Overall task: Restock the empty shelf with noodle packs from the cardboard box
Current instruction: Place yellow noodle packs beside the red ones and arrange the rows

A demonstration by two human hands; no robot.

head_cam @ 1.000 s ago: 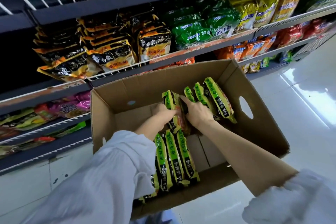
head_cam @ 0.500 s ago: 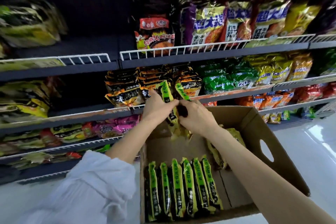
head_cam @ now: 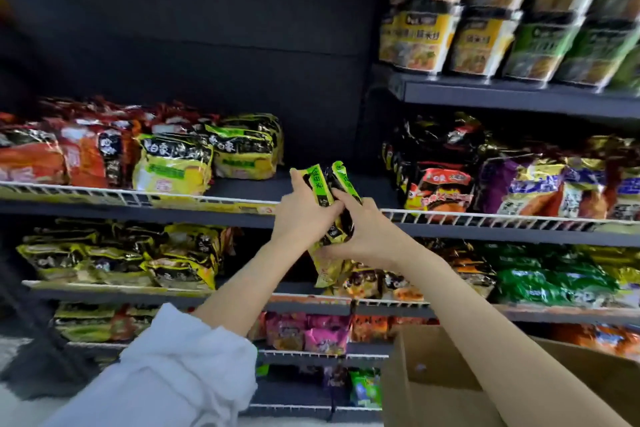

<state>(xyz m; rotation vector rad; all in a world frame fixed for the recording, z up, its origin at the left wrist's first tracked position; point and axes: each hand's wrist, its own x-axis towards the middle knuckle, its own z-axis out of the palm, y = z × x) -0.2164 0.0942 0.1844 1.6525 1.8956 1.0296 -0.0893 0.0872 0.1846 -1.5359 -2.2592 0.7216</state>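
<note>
Two green-and-black noodle packs (head_cam: 329, 204) stand on edge between my hands, raised in front of the dark shelf (head_cam: 270, 189) where a bare gap lies right of the yellow-green packs (head_cam: 207, 156). My left hand (head_cam: 301, 218) grips the packs from the left, index finger stretched up along them. From the right and below, my right hand (head_cam: 367, 236) holds them with curled fingers. The cardboard box (head_cam: 433, 378) shows only its upper edge and inner wall at the bottom right; its contents are out of view.
A white wire rail (head_cam: 138, 196) runs along the shelf's front edge. Red and orange packs (head_cam: 69, 149) fill the shelf's left, dark and purple packs (head_cam: 485, 180) the right bay. Cup noodles (head_cam: 485, 28) stand on the upper right shelf. Lower shelves hold more packs.
Both hands lifted the noodle packs out of the box and up to the level of the shelf gap. The view tilted upward, so the box dropped to the bottom corner.
</note>
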